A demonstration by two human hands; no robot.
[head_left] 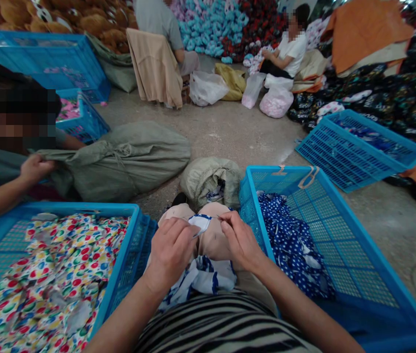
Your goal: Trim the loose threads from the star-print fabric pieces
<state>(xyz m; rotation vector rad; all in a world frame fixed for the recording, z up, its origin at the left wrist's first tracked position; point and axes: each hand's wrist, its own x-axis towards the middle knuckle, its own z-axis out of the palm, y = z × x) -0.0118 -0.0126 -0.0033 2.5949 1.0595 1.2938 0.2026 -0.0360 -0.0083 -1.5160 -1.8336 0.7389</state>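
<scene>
Above my lap, my left hand (173, 247) is closed, its fingers pinching a small white fabric piece with a blue edge (201, 222). My right hand (240, 239) sits just to the right of that piece, thumb and fingertips pressed together. A thin line runs from the fabric toward the right fingertips; whether it is a thread or a tool is too small to tell. More blue-and-white fabric pieces (208, 277) lie crumpled on my lap below both hands.
Left stands a blue crate (134, 215) of colourful dotted fabric; right, another crate (344, 215) holds blue dotted fabric (285, 240). An open sack (200, 179) sits beyond my knees. A co-worker's hand (37, 168) grips a long green sack (134, 157). Other people sit farther back.
</scene>
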